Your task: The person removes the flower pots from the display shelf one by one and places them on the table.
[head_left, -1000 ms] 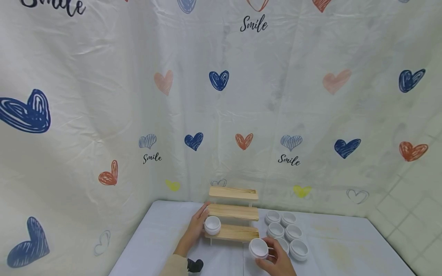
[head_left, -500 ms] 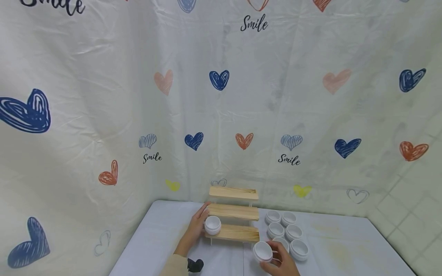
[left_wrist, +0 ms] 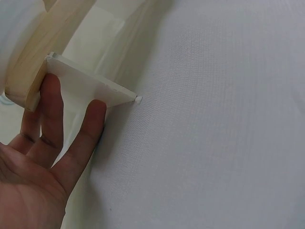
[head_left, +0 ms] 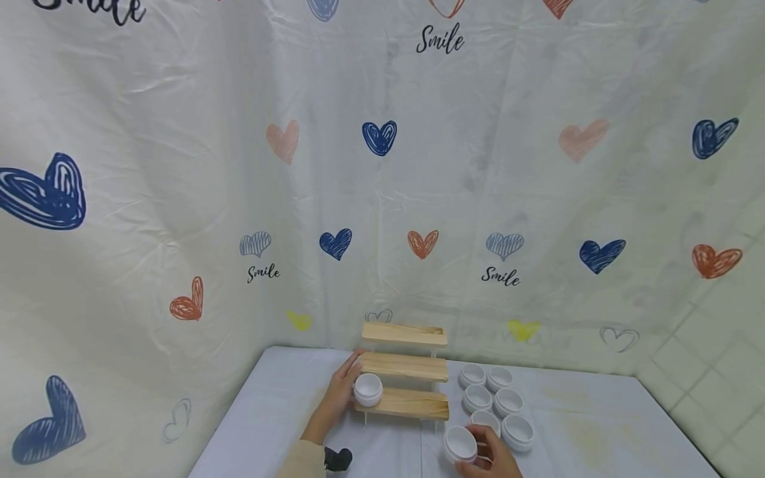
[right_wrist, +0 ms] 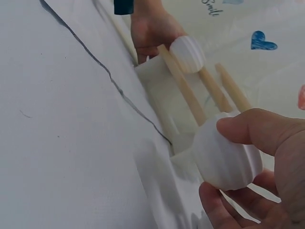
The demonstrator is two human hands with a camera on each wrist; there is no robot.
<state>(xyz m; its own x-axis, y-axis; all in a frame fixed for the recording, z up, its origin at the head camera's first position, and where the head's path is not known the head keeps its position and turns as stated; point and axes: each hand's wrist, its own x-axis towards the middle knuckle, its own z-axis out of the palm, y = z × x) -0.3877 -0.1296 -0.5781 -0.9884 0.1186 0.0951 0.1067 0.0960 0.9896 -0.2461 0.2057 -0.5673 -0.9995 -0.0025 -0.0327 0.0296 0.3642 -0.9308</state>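
A three-tier wooden stand (head_left: 412,403) with white side supports is on the table. My left hand (head_left: 337,393) is at its left end. In the left wrist view, extended fingertips (left_wrist: 97,109) touch the white side support (left_wrist: 81,83), near the end of a wooden shelf (left_wrist: 24,78). A small white bowl (head_left: 368,389) sits upright at the left end of the lowest shelf. In front of the stand's right end, my right hand (head_left: 495,457) holds another small white bowl (right_wrist: 226,155) between thumb and fingers. Its ridged side shows in the right wrist view.
Several more white bowls (head_left: 508,402) stand in two columns right of the stand, near the right hand. A dark heart-shaped patch (head_left: 339,459) lies by the left sleeve (head_left: 303,459). A heart-printed curtain (head_left: 454,192) hangs behind the white table (head_left: 597,425).
My right hand has moved a little to the right and toward the table's near side with its bowl. My left hand and the stand have stayed in place.
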